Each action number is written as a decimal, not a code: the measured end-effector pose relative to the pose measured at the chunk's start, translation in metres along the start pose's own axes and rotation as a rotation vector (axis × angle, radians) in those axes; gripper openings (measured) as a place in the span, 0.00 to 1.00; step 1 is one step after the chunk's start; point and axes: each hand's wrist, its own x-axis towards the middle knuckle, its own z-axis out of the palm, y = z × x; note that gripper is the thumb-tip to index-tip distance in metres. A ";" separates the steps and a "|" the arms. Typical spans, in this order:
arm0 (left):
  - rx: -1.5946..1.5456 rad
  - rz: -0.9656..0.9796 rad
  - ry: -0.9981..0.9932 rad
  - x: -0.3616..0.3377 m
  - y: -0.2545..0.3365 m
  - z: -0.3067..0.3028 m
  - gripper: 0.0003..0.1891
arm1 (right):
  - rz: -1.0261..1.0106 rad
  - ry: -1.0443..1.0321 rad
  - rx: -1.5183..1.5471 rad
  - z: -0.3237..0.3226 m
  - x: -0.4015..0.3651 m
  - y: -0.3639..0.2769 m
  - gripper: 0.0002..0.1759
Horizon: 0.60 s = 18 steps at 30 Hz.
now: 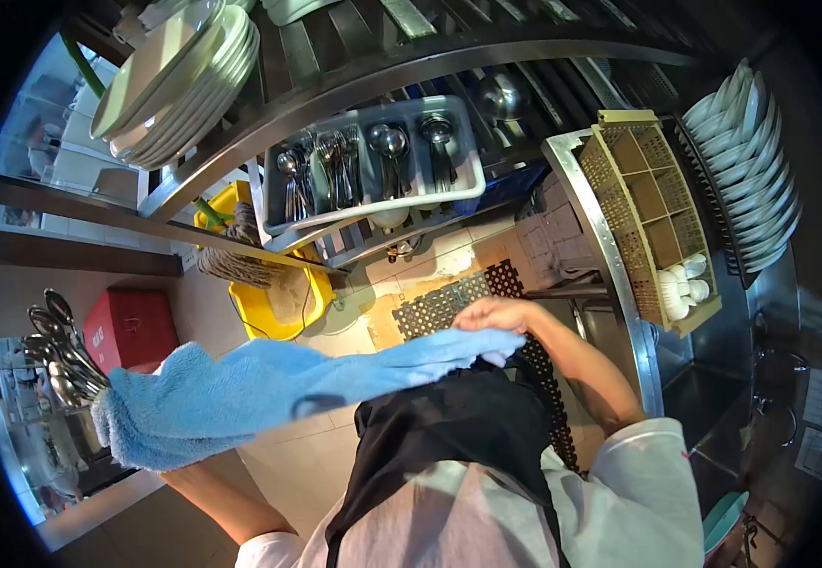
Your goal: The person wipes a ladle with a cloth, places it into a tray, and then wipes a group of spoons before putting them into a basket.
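A blue towel point(269, 386) stretches across in front of my body. My right hand point(494, 315) is closed on its right end, above my black apron. At the far left the towel covers my left hand, so its fingers are hidden. A bunch of metal spoons point(62, 346) sticks up out of the towel there, bowls upward, held through the cloth at the end of my left forearm point(226, 499). Ahead, a grey cutlery tray point(373, 210) with compartments holds several spoons and forks.
Stacked white plates point(188, 85) stand on the metal rack point(335, 80) at upper left. Below are a yellow mop bucket point(283, 317) and a red box point(136, 327). To the right, a beige divided basket point(619, 213) holds white spoons, beside a row of upright plates point(747, 175).
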 end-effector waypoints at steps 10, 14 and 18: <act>-0.047 1.065 0.126 -0.049 0.008 0.058 0.22 | -0.644 0.289 1.302 0.034 0.035 0.003 0.38; 0.263 1.188 0.229 -0.057 -0.042 0.012 0.15 | -0.944 0.247 1.336 0.007 0.038 -0.033 0.35; 0.107 0.652 -0.024 -0.075 -0.018 -0.002 0.12 | -0.968 0.638 1.280 -0.008 0.019 -0.047 0.37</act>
